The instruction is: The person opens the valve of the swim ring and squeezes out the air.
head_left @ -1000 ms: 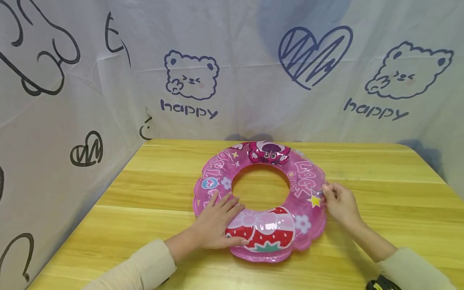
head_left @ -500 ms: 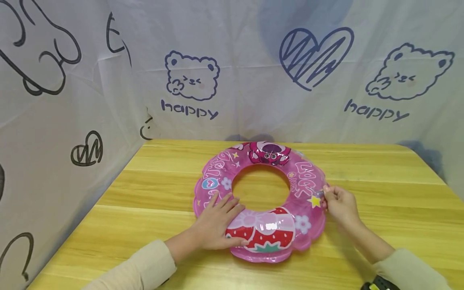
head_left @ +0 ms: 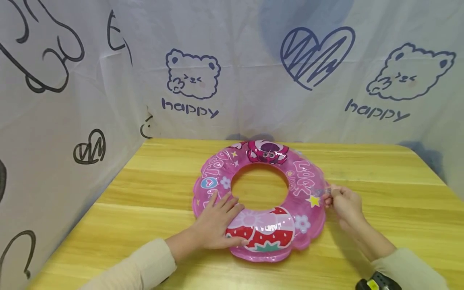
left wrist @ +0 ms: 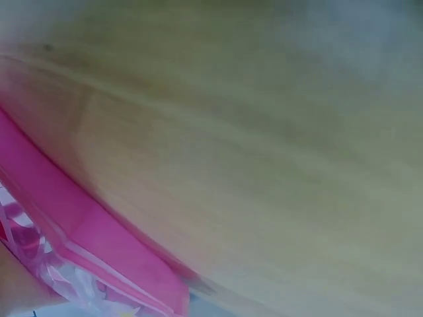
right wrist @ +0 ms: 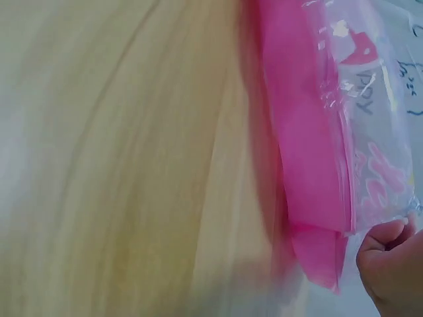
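I've got the left hand [head_left: 218,226] resting spread-fingered on the pink inflatable ring [head_left: 270,225], lower centre of frame; right hand [head_left: 346,206] pinches its outer edge, right of centre.

The left grip [head_left: 219,225] hides part of the lettering [head_left: 214,164] on the inflatable swim ring [head_left: 308,211]. Which bit of the ring the right grip [head_left: 346,204] pinches is too small to make out. The head view's lower edge cuts off both sleeves [head_left: 135,266], the black wrist device [head_left: 378,282] and the desk [head_left: 395,189]. Both wrist views show the desk blurred.
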A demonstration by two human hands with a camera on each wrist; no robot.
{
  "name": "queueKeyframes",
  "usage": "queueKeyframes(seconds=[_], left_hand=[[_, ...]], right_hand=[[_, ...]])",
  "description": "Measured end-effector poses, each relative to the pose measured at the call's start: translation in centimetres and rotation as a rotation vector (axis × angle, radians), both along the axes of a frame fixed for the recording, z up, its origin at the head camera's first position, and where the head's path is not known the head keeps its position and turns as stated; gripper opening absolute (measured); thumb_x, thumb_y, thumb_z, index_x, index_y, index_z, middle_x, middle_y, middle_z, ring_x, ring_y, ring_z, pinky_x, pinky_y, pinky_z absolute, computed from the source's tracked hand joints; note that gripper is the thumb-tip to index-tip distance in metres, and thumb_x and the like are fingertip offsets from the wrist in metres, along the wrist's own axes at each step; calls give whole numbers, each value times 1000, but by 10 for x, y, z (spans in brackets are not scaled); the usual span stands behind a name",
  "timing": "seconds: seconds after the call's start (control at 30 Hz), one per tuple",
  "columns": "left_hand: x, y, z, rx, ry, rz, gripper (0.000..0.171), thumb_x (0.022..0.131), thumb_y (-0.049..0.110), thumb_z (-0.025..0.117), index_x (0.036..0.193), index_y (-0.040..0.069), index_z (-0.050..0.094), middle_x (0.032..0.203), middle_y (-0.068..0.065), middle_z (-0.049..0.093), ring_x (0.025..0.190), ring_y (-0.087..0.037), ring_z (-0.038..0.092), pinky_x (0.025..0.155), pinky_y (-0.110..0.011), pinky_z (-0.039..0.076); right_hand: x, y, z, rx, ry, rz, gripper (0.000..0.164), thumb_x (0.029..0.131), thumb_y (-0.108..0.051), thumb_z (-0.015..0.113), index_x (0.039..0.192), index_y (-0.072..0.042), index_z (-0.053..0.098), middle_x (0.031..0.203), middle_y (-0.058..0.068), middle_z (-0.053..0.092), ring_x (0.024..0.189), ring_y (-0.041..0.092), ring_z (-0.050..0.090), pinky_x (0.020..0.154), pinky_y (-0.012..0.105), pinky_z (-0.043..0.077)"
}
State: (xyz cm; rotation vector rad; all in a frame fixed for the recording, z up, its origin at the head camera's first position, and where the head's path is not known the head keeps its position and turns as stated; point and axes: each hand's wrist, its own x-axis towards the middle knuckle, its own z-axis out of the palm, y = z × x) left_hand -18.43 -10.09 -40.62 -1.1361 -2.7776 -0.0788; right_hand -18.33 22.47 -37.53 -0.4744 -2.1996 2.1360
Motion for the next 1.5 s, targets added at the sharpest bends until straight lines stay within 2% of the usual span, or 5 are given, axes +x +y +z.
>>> queueKeyframes(seconds=[0.5, 0.8, 1.03, 1.23, 1.5], left_hand=[[0, 1, 2, 15, -34, 3, 86, 79, 71, 45, 141, 12, 39, 147, -14, 37, 139, -35, 28, 112, -61, 12], [0, 2, 5, 33, 0, -17, 89, 78, 71, 46, 141, 9, 38, 148, -15, 34, 140, -35, 25, 113, -60, 10], [-2, 1, 9, 42, 35, -25, 90, 76, 72, 48, 141, 10, 39, 147, -15, 36, 140, -36, 24, 112, -60, 12], [-4, -5, 11, 77, 3, -22, 90, 75, 72, 49, 140, 11, 38, 148, -14, 35, 140, -36, 25, 113, -58, 13], [-8, -15, 13, 97, 8, -31, 97, 75, 81, 37, 141, 10, 38, 151, -13, 30, 142, -36, 19, 113, -59, 11]], right_hand=[[3, 14, -5, 112, 51, 33, 32, 101, -22, 31, 109, 5, 45, 66, -14, 55, 60, -1, 50, 57, 15, 49], [16, -5, 3, 514, 541, -284, 14, 92, -8, 53, 98, 4, 58, 72, -20, 51, 64, -5, 47, 56, 8, 39], [22, -23, 1, 747, 944, 19, 32, 79, 2, 61, 109, 9, 57, 103, 18, 60, 100, 6, 47, 86, 13, 36], [24, -35, -7, 929, 976, 260, 53, 83, -22, 64, 128, 2, 49, 129, 20, 50, 121, 35, 42, 108, 50, 28], [29, -56, -13, 1242, 988, 463, 79, 89, -66, 35, 139, -4, 40, 147, 17, 33, 131, 36, 32, 118, 28, 3]])
